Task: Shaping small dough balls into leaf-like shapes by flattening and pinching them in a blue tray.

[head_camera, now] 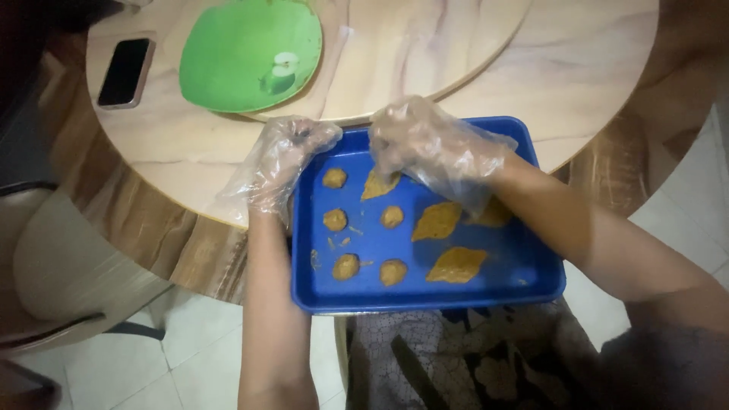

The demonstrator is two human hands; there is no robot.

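Blue plastic fills the middle of my view: a shallow tray resting half on the round wooden table, half over the lap. Both hands wear loose clear gloves. My left hand curls closed around the tray's left rim, steadying it. My right hand bends down over a flattened, leaf-shaped piece of brown dough near the tray's back edge, fingertips touching it; I cannot tell whether they pinch it or just press.

By my reading, the shaping is partly done: besides that piece, three flat pointed pieces lie on the right of the tray, while five small round balls on the left remain unflattened. A green plate and a dark phone sit well apart at the table's far side.
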